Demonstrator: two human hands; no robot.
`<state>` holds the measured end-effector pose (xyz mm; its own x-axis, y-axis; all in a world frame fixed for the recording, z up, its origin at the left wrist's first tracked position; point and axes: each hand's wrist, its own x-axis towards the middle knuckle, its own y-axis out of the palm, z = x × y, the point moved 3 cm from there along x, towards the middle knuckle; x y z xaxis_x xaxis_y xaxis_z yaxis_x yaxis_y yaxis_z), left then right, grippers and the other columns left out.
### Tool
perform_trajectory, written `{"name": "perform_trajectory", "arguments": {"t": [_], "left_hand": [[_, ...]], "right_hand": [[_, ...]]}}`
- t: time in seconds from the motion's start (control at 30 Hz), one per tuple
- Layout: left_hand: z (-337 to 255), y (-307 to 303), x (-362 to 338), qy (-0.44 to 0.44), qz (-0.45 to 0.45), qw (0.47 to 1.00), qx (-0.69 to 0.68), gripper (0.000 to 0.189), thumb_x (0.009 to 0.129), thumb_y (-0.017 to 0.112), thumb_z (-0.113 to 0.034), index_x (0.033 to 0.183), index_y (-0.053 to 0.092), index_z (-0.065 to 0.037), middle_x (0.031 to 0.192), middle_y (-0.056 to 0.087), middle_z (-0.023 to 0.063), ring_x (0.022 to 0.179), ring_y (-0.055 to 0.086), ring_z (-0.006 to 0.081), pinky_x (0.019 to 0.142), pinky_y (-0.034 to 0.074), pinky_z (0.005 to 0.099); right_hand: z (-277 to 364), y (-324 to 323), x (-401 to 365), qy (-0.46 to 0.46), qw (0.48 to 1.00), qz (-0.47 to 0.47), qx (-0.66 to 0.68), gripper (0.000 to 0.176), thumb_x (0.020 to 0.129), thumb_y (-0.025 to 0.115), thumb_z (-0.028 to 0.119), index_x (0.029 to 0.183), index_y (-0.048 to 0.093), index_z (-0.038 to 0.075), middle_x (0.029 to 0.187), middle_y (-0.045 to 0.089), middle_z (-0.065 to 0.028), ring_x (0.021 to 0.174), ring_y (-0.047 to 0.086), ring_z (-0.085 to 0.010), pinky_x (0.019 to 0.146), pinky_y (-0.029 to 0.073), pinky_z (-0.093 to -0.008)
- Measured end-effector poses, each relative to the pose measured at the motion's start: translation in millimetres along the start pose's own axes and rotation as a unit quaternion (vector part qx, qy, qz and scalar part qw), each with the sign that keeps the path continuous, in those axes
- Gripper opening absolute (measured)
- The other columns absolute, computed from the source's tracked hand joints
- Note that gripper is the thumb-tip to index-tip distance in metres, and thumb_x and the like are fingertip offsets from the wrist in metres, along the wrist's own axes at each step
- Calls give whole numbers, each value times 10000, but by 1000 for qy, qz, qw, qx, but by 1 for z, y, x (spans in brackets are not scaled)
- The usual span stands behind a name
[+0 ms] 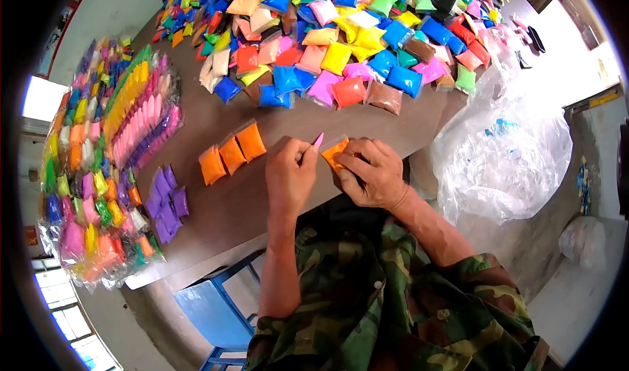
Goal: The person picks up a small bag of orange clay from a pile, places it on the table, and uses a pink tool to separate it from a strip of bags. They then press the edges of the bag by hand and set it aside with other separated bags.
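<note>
My left hand (pixel 290 174) is closed in a pinch around a small pink pointed piece (pixel 319 139), whose tip sticks out toward the right. Beside it, my right hand (pixel 376 174) grips an orange packet (pixel 334 153) by its right side, thumb and fingers pressed on it. The clear upper edge of that packet faces the pink tip. To the left of my hands, a short row of orange packets (pixel 231 153) lies on the brown table (pixel 275 123). Farther left sits a group of purple packets (pixel 166 202).
A large heap of colourful packets (pixel 337 56) covers the back of the table. Clear bags of bundled packets (pixel 98 168) line the left edge. A big clear plastic bag (pixel 504 155) hangs at the right. A blue chair (pixel 213 312) stands below the front edge.
</note>
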<state>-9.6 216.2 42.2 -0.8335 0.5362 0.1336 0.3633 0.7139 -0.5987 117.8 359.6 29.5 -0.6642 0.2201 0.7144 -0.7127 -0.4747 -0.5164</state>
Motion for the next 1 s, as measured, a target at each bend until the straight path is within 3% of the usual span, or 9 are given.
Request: {"name": "perform_trajectory", "arguments": {"t": [0.2,0.37,0.5,0.57,0.77,1.0], "left_hand": [[-19,0,-29,-24,25,997,-64,118,961,749,-93,916,683,-6,731,689,147,606,657,303,593,506,401],[-2,5,-15,4,11,999,36,118,961,747,-103,918,678,-17,750,681,158,657,668,356,613,513,415],[-2,1,-13,-22,8,999,32,132,962,746,-113,913,672,-15,757,683,152,665,666,352,623,514,419],[-7,-6,-18,-14,-17,999,43,128,957,759,-94,916,673,-8,736,670,152,617,652,307,596,496,398],[-22,-1,-45,5,21,999,-36,132,942,779,-30,912,658,14,693,630,153,548,592,201,551,459,360],[-8,-7,-30,20,-41,999,-3,144,948,764,-20,894,633,6,685,617,157,538,582,231,547,459,348]], "right_hand": [[-5,-2,-1,65,994,33,82,227,792,739,48,1017,764,66,1156,713,-111,935,723,-311,807,593,-385],[-7,1,2,32,998,30,50,248,798,789,97,1042,759,69,1162,711,-96,938,715,-297,803,598,-380],[-5,1,2,46,997,36,45,252,804,800,110,1048,756,65,1134,723,-103,954,727,-301,819,596,-380],[-3,0,3,66,997,39,33,255,809,801,124,1054,760,65,1124,722,-99,954,725,-304,824,594,-379],[-3,3,5,61,997,38,26,271,797,798,136,1051,755,55,1162,715,-84,928,704,-286,809,585,-376],[-3,4,6,45,999,27,8,249,791,782,120,1030,746,59,1133,721,-82,895,702,-276,790,584,-367]]}}
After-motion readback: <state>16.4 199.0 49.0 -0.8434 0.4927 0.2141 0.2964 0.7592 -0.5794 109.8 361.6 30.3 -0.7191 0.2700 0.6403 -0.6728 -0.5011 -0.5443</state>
